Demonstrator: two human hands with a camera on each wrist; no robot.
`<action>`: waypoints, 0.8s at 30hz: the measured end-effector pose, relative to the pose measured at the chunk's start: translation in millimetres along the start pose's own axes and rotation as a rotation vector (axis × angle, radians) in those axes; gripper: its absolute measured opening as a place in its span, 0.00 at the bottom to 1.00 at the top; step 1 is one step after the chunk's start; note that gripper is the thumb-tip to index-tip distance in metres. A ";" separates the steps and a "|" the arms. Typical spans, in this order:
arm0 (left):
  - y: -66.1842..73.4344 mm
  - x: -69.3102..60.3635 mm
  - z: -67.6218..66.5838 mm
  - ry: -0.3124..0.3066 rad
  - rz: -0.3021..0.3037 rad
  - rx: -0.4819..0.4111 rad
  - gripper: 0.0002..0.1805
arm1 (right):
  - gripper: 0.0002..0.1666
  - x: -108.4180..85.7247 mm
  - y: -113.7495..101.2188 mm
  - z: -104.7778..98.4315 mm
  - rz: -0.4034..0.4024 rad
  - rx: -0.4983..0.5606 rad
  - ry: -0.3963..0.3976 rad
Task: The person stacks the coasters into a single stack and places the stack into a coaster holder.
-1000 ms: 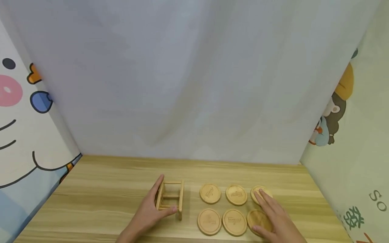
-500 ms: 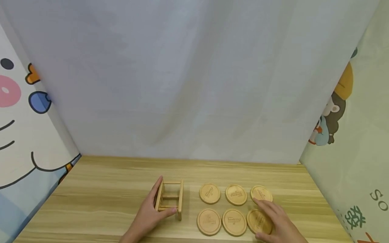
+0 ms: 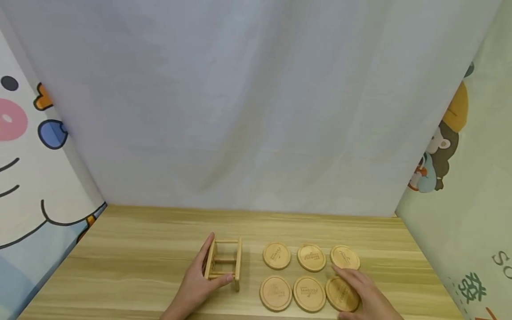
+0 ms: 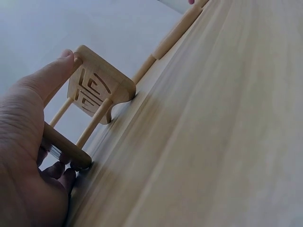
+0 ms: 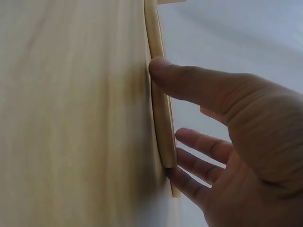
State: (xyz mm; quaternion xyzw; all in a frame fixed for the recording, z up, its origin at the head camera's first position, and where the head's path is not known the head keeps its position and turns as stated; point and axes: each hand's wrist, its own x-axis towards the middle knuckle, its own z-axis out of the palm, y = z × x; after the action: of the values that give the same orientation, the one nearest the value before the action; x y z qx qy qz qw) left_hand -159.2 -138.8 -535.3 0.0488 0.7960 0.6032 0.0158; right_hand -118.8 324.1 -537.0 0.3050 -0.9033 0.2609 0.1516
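Observation:
My left hand (image 3: pixel 194 280) grips a small wooden coaster rack (image 3: pixel 238 260), the thumb along its near side and the fingers behind its left panel. In the left wrist view the rack (image 4: pixel 102 80) stands on the table, its panel cut with a pattern. Several round wooden coasters lie flat in two rows to the right of it. Around the near right coaster (image 3: pixel 338 295) my right hand (image 3: pixel 368 295) spans thumb to fingers. The right wrist view has the thumb on this coaster's rim (image 5: pixel 163 127), with the fingertips at its other side, contact partly hidden.
The other coasters include the near middle one (image 3: pixel 309 293), the near left one (image 3: pixel 275 292) and the far right one (image 3: pixel 345 258). A white curtain (image 3: pixel 248 111) closes off the table's (image 3: pixel 152 240) back. Printed cloth walls flank both sides.
My right hand has drawn back from over the two right coasters to the near right one, uncovering the far one. The left hand and the rack have stayed put.

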 end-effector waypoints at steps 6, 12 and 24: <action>-0.4 0.7 -0.9 -0.006 -0.003 -0.027 0.66 | 0.63 2.6 -1.0 -1.4 0.068 0.017 -0.028; -1.4 1.4 -1.4 -0.006 0.001 -0.035 0.66 | 0.59 4.3 -2.5 -3.1 0.124 0.034 -0.047; -2.0 0.3 0.0 -0.009 0.003 -0.038 0.66 | 0.53 -0.1 -1.2 0.5 0.080 0.057 0.002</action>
State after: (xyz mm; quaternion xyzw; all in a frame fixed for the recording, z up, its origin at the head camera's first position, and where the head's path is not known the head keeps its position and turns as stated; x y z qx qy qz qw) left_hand -159.6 -139.3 -537.2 0.0525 0.7841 0.6182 0.0192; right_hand -118.1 323.1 -537.1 0.2725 -0.9068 0.2927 0.1331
